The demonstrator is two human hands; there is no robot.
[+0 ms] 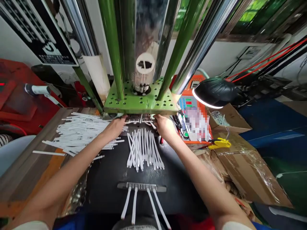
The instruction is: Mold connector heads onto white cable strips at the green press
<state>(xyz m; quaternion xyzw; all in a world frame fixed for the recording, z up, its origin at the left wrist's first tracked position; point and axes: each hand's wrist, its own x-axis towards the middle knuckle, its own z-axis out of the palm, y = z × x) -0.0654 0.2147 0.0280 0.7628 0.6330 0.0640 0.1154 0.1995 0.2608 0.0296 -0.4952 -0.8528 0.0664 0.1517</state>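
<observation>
Hands (115, 127) (165, 127) flank a narrow, silvery metal bar (137, 121).

No word or number can be read with certainty. The black sign (43, 32) in the upper left of the frame bears a white emblem above small white lettering, too blurred to make out, and the red display (189, 103) on the control panel (184, 101), right of centre, is equally illegible. A small dark arrow (147, 103) points downward on the green plate (131, 102) at upper centre, while the line of print (138, 227) on grey fabric at the bottom edge is cut off.
</observation>
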